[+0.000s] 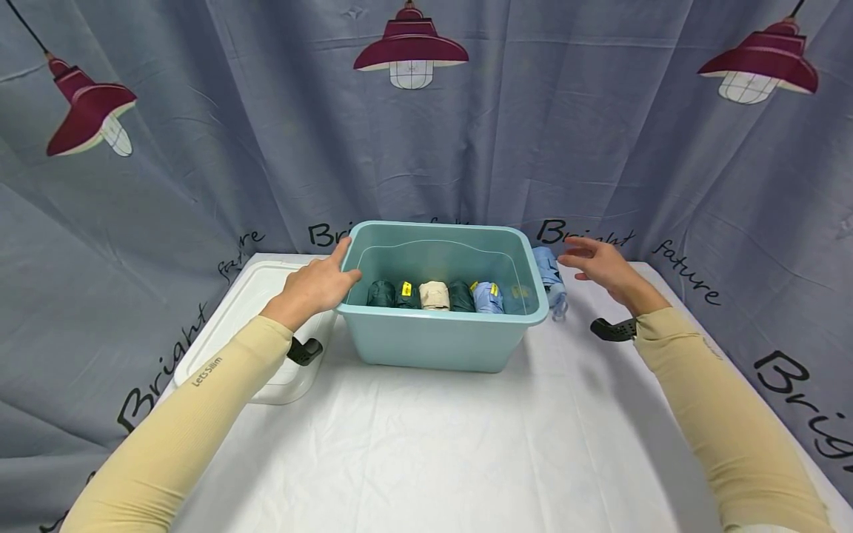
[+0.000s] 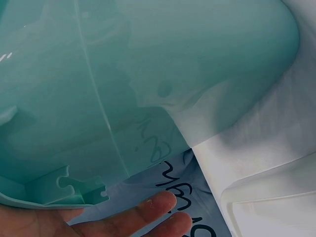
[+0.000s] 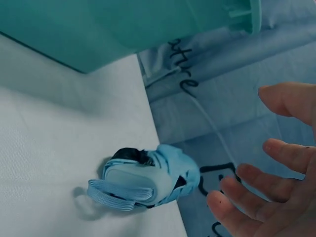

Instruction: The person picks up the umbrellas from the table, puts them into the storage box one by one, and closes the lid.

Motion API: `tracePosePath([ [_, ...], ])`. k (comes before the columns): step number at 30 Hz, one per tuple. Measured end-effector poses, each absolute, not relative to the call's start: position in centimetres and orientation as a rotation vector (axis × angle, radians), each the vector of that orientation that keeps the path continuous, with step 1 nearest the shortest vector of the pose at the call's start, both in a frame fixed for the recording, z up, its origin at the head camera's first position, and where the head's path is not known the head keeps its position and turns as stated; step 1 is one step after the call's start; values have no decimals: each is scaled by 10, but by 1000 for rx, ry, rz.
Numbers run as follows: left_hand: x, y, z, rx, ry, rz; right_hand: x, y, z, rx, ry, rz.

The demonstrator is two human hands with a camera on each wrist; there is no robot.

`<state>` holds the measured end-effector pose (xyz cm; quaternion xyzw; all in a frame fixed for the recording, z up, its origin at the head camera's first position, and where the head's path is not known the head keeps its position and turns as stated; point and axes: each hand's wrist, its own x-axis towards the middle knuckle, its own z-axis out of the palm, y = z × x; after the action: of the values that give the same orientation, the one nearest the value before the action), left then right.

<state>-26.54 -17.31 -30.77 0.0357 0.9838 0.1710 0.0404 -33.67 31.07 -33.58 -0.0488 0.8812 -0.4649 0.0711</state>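
The left hand (image 1: 312, 290), fingers extended, is at the left end of the teal bin (image 1: 433, 342); the right hand (image 1: 603, 268), loosely spread, hovers right of the blue umbrella (image 1: 548, 268) lying just right of the bin.

Teal bin (image 1: 429, 342), upright, blue umbrella (image 1: 548, 268) beside it

A grey-blue curtain (image 1: 580, 163) hangs in soft folds behind the table (image 1: 426, 451) and along both its sides. On this fabric are printed three dark red pendant lamps (image 1: 411, 53) and black lettering (image 1: 809, 407), which reads "Bright" and "fature". A white cloth with light creases covers the table, and the shadows there are soft.
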Motion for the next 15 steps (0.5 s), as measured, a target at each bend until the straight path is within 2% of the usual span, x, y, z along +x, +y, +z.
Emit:
tracePosePath([
  [15, -266, -173, -308, 102, 3007, 528, -357, 315, -365, -29, 2661, -1330],
])
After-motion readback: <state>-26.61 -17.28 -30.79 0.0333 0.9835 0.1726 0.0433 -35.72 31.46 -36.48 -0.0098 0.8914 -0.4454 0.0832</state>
